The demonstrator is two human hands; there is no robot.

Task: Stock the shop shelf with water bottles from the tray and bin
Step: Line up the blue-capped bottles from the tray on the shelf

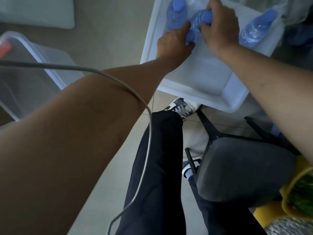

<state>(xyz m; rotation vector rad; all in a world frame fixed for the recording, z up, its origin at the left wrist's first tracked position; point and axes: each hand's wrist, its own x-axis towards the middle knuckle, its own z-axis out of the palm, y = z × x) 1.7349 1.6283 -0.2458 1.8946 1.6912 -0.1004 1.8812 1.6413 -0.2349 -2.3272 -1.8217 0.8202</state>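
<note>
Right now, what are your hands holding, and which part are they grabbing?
Two water bottles in the white tray, both by the blue cap end: the left hand grips the nearer bottle, the right hand the farther bottle.

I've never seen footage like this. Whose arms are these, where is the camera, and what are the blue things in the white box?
There is no machine here. A person wears one camera on the head, looking down, so you see their own arms, legs and shoes. The white tray holds water bottles with blue caps. The left hand grips the nearer bottle by its top. The right hand grips the farther bottle the same way. The far-left bottle and the right-side bottle sit untouched. Also in view are a clear bin at the left, a grey chair and a cable.
</note>
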